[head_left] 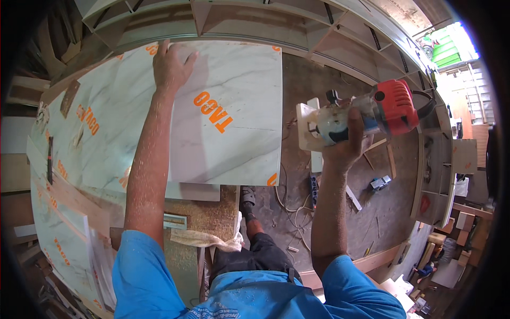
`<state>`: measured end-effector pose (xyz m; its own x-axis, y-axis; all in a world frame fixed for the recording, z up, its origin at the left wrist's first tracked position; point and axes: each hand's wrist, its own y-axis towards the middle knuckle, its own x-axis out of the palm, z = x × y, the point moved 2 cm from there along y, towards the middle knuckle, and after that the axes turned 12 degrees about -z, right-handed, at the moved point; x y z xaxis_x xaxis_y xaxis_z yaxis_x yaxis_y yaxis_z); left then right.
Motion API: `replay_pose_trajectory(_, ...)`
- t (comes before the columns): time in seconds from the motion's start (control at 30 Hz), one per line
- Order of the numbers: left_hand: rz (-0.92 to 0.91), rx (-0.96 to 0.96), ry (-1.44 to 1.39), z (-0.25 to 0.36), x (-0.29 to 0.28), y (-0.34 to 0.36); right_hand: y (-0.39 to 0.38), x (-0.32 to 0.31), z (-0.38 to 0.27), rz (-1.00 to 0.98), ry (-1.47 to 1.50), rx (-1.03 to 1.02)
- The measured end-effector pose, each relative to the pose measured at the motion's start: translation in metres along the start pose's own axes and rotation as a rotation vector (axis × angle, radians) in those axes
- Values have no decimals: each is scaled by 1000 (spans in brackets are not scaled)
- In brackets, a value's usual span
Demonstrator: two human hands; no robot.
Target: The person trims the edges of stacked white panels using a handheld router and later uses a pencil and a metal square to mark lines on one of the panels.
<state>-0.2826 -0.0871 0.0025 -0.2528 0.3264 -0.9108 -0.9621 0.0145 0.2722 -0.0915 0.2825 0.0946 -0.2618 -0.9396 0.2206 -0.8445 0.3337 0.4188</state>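
My left hand (170,68) rests on a white marble-patterned board (234,74) with orange print, its fingertips at the far edge and thumb spread. Sawdust clings to that forearm. My right hand (348,139) grips a handheld trim router (390,106) with a red top, held sideways beside the board's right edge, its pale square base (311,130) facing left. Similar boards (71,138) lie under and left of the front one, on a wooden worktop (204,218) with a pale cloth (228,239) at its near edge.
Open wooden cabinet frames (249,21) run along the back and right. The concrete floor (372,223) holds cables (297,212), a power strip (313,191), a small blue-grey tool (380,182) and wood strips (390,157). Offcuts and panels (446,255) are piled at lower right.
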Motion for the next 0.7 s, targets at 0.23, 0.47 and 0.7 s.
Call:
replay_pose_trajectory(0.23, -29, 153, -124, -8, 46, 42, -13, 48, 33, -46, -188, -43)
replay_pose_trajectory(0.47, -15, 100, -25, -13, 42, 46, -20, 63, 58, -136, -97, -48)
replay_pose_trajectory(0.7, -79, 52, 8, -11, 40, 51, -23, 68, 65, -215, -165, -74)
